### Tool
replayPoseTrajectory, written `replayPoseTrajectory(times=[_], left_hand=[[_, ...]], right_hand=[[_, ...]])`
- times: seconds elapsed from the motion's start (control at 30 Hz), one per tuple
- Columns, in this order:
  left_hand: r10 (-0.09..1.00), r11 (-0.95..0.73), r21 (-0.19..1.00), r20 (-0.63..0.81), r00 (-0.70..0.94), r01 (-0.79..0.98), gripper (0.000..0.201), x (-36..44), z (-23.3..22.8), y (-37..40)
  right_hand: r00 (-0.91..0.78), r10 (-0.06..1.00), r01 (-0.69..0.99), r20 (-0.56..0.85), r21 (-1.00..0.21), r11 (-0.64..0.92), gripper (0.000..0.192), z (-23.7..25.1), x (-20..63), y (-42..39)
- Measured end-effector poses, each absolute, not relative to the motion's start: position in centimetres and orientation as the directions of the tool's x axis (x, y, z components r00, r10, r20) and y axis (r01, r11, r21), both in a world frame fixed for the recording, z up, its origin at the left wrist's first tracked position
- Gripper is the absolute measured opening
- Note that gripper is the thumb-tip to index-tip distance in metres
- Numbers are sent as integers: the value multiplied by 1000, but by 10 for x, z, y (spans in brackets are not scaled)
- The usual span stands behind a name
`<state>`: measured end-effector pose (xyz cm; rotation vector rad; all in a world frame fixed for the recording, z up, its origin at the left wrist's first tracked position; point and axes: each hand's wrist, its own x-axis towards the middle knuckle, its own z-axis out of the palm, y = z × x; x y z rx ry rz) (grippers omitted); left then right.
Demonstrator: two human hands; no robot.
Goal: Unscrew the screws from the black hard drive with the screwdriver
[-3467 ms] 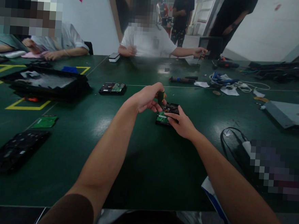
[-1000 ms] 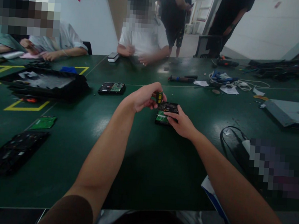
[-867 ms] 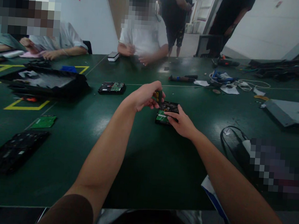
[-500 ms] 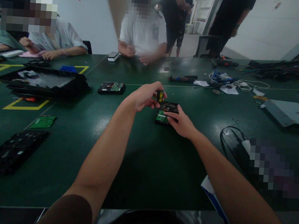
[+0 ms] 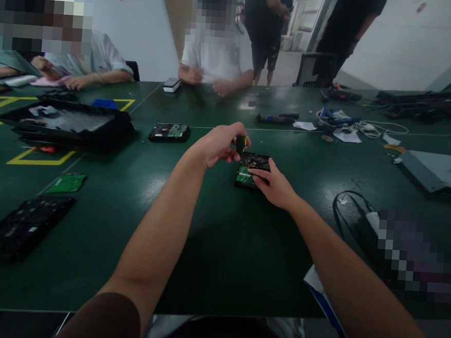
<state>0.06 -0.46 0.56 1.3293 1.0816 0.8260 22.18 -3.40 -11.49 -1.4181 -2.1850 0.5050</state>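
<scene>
My left hand [image 5: 223, 145] is closed around the black-and-yellow handle of a screwdriver [image 5: 241, 143], held upright over the far left part of a hard drive [image 5: 254, 160]. The screwdriver's tip is too small to make out. Flat on the table, the hard drive shows a dark metal half at the back and a green circuit board [image 5: 244, 176] at the front. From the right, my right hand [image 5: 276, 185] grips it, fingers lying across the board and thumb at its far right corner. A second hard drive [image 5: 169, 132] lies farther back on the left.
At left are a black tray [image 5: 108, 125], a loose green circuit board [image 5: 67, 183] and a black panel [image 5: 24, 227]. Rightward lie a grey metal box [image 5: 437, 172], cables [image 5: 378, 129] and a dark tool [image 5: 275, 119]. People sit across the green table [image 5: 212, 250].
The screwdriver's handle has turned in my left hand, so its yellow marking faces another way. My right hand and the hard drive stay in place.
</scene>
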Motion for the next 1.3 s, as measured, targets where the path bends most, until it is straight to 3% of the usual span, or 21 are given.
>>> replayPoseTrajectory(times=[0.23, 0.53, 0.77, 1.03, 1.3], left_hand=[[914, 184, 981, -196, 356, 66, 31, 8, 8, -8], [936, 124, 986, -153, 317, 110, 28, 6, 5, -6], [918, 181, 979, -203, 342, 94, 31, 7, 6, -6], [937, 38, 980, -102, 334, 193, 26, 3, 9, -9], [891, 192, 980, -197, 408, 54, 24, 8, 9, -10]], right_hand=[[-349, 915, 734, 204, -547, 402, 39, -115, 222, -34], [-346, 917, 736, 200, -548, 397, 39, -115, 222, -34], [-346, 919, 734, 188, -556, 389, 39, -111, 221, -36], [-340, 923, 745, 179, -547, 381, 40, -114, 223, -34], [-349, 914, 733, 208, -547, 404, 40, -116, 222, -34]])
